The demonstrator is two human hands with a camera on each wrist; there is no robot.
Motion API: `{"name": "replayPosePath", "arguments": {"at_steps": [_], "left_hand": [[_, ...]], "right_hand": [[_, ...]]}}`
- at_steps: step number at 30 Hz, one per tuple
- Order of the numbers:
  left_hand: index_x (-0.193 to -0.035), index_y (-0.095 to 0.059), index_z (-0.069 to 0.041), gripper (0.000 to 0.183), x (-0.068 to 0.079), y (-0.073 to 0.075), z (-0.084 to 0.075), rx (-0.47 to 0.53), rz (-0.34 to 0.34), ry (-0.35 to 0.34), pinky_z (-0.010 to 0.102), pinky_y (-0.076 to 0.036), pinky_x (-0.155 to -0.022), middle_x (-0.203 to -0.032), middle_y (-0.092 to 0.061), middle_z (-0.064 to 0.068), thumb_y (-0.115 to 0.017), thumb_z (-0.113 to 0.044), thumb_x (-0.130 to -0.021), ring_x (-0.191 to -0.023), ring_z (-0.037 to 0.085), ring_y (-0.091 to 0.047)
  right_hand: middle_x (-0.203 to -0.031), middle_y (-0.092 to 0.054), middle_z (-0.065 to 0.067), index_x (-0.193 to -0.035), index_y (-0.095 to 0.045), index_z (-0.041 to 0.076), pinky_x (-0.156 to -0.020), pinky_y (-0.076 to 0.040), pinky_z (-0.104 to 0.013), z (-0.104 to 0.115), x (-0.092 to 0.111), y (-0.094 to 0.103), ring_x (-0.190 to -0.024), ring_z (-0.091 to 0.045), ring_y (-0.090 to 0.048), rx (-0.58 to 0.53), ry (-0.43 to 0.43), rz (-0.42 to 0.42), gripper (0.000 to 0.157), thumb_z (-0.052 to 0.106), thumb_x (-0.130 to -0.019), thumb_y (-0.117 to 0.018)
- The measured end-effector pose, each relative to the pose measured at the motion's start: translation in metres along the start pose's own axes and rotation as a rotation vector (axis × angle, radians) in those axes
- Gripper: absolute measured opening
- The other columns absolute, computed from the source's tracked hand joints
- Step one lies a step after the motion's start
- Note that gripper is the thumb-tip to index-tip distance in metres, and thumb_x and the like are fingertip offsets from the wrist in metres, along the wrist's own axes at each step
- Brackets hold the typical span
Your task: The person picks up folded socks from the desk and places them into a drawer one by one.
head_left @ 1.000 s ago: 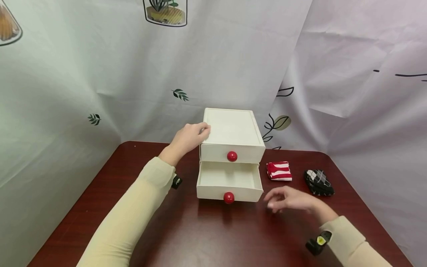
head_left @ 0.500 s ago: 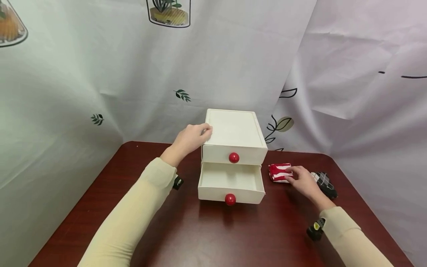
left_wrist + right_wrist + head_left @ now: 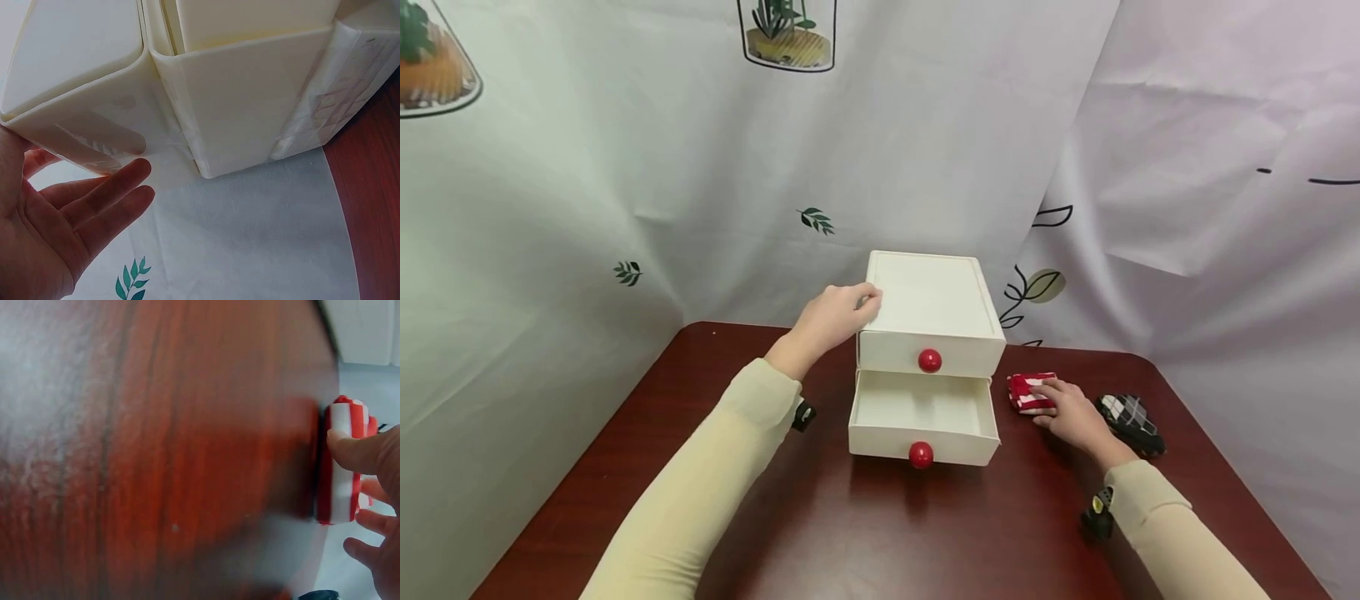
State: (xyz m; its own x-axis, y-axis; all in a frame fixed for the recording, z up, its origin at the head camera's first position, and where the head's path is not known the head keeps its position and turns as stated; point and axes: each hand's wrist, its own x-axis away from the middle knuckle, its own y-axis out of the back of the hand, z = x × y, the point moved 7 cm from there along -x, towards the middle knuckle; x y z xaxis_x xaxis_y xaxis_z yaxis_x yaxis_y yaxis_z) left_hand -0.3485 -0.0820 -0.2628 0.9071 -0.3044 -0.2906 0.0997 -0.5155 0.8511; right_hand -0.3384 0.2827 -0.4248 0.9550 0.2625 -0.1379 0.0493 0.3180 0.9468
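Red-and-white cloth (image 3: 340, 490) lies on the table (image 3: 940, 537), just right of the drawer box (image 3: 932, 293); I see the right hand (image 3: 1074, 416) touching it, thumb and fingers apart. The left hand (image 3: 835, 317) rests on the box's left edge, fingers spread.

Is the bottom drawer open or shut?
Open. The bottom drawer sticks out in front of the top drawer, and its pale floor shows inside.
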Motion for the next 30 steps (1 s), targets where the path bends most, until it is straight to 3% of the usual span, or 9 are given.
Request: {"name": "replayPosePath", "arguments": {"at_steps": [7, 16, 26, 30], "left_hand": [[-0.123, -0.06, -0.021, 0.037, 0.0, -0.002, -0.003, -0.002, 0.011, -0.004, 0.034, -0.041, -0.06, -0.094, -0.065, 0.0, -0.039, -0.034, -0.096, -0.063, 0.017, -0.049], [-0.125, -0.059, -0.02, 0.037, 0.002, -0.002, -0.002, 0.004, 0.01, -0.001, 0.037, -0.044, -0.069, -0.113, -0.064, 0.002, -0.04, -0.035, -0.096, -0.073, 0.018, -0.053], [-0.125, -0.059, -0.022, 0.038, 0.002, -0.002, -0.002, -0.004, 0.01, 0.0, 0.038, -0.045, -0.071, -0.114, -0.063, 0.0, -0.039, -0.035, -0.096, -0.076, 0.017, -0.055], [-0.125, -0.059, -0.022, 0.038, 0.002, 0.001, -0.001, -0.007, 0.006, 0.003, 0.038, -0.045, -0.07, -0.114, -0.063, 0.001, -0.039, -0.035, -0.096, -0.074, 0.018, -0.054]], "right_hand": [[-0.124, -0.049, -0.026, -0.123, -0.056, 0.002, -0.087, -0.037, -0.06, -0.003, 0.001, -0.003, -0.114, -0.044, -0.041, 0.092, 0.021, -0.095, 0.05, 0.008, -0.076, -0.073], [-0.115, -0.054, -0.023, -0.118, -0.059, 0.001, -0.079, -0.043, -0.056, -0.002, 0.003, -0.003, -0.098, -0.042, -0.051, 0.092, 0.095, -0.199, 0.039, -0.001, -0.079, -0.064], [-0.105, -0.059, -0.02, -0.109, -0.063, -0.002, -0.078, -0.044, -0.053, 0.007, 0.012, 0.007, -0.093, -0.039, -0.052, 0.052, 0.2, -0.398, 0.033, -0.009, -0.077, -0.063], [-0.102, -0.061, -0.017, -0.106, -0.064, -0.001, -0.076, -0.045, -0.051, 0.019, 0.016, 0.018, -0.092, -0.036, -0.052, 0.055, 0.278, -0.503, 0.033, -0.01, -0.074, -0.066]]}}
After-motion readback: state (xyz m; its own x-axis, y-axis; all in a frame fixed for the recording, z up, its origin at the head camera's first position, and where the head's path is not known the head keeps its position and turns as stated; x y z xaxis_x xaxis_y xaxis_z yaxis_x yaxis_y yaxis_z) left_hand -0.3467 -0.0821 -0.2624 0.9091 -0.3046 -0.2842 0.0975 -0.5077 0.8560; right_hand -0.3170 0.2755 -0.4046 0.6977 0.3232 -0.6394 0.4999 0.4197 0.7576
